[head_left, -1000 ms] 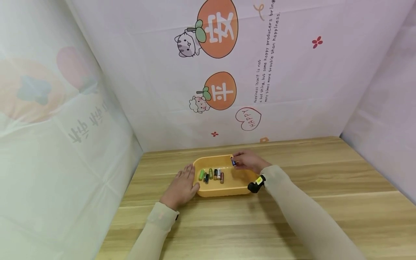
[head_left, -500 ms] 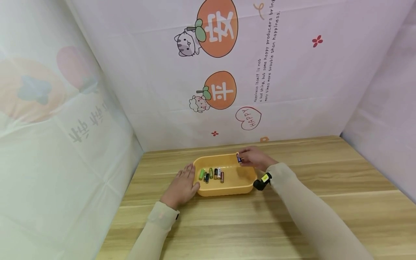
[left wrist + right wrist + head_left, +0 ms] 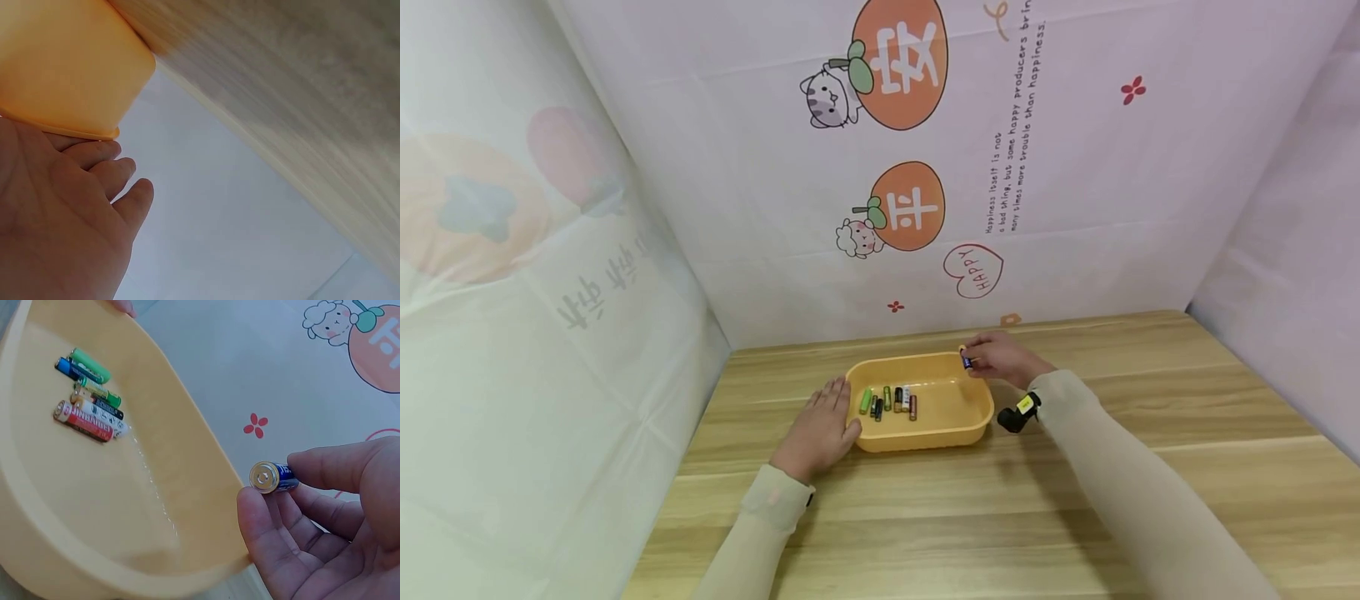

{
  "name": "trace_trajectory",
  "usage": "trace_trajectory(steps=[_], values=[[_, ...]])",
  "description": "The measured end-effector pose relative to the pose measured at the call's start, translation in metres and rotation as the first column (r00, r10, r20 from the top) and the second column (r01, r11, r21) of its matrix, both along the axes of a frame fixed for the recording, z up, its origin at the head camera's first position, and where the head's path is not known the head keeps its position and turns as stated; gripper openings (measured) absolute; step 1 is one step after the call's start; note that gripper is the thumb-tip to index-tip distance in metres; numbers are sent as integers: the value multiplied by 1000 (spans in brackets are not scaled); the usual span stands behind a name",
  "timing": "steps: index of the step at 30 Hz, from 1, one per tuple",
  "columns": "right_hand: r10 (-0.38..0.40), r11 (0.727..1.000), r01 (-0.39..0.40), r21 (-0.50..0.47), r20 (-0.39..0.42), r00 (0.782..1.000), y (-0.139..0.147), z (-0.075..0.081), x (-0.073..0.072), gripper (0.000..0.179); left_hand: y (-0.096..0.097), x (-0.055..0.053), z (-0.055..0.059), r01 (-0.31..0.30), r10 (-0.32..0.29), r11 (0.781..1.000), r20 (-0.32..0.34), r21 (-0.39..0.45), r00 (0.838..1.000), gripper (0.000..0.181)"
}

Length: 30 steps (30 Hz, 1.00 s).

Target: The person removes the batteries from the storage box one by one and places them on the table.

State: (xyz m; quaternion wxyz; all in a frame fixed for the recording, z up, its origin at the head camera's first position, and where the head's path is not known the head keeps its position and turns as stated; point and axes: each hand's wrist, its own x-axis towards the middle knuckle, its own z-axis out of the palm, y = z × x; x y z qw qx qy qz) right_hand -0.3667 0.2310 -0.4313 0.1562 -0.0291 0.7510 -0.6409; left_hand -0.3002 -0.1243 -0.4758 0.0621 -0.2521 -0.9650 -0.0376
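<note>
A yellow plastic tray [image 3: 925, 437] stands on the table, with several batteries lying side by side at its left end, among them a green battery [image 3: 866, 402] and a red battery [image 3: 84, 421]. My left hand [image 3: 820, 429] rests on the tray's left rim, fingers straight; in the left wrist view the fingers touch the rim from outside. Over the tray's far right corner, my right hand [image 3: 1003, 360] pinches a dark blue battery [image 3: 278, 477] between thumb and fingers. The battery's flat silver end faces the right wrist camera.
The wooden table [image 3: 1000, 517] reaches to a printed white cloth [image 3: 775, 250] hanging behind it. More cloth hangs at the left and right sides. A black wrist camera [image 3: 1019, 413] sits on the right wrist, beside the tray's right end.
My right hand has moved right and slightly away with the blue battery, from over the tray's inside to its far right corner. The left hand and the other batteries stay put.
</note>
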Motion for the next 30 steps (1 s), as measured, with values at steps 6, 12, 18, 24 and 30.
trace_trajectory(steps=[6, 12, 18, 24, 30], values=[[9, 1000, -9, 3, -19, 1000, 10, -2, -1, 42, 1, 0, 1, 3, -3, 1000, 3, 9, 1000, 65], [0, 1000, 0, -2, -18, 1000, 16, -3, 2, 44, 1, 2, 3, 1, -1, 1000, 12, 10, 1000, 65], [-7, 1000, 7, -19, -6, 1000, 22, -10, 2, 44, 1, 2, 3, -1, 1, 1000, 15, 14, 1000, 65], [-4, 1000, 4, -13, -24, 1000, 29, -17, 0, 42, 0, 1, 2, -4, 4, 1000, 19, 13, 1000, 65], [-16, 1000, 16, -13, -4, 1000, 37, -25, -2, 35, 1, 1, 2, -2, 2, 1000, 22, 15, 1000, 65]])
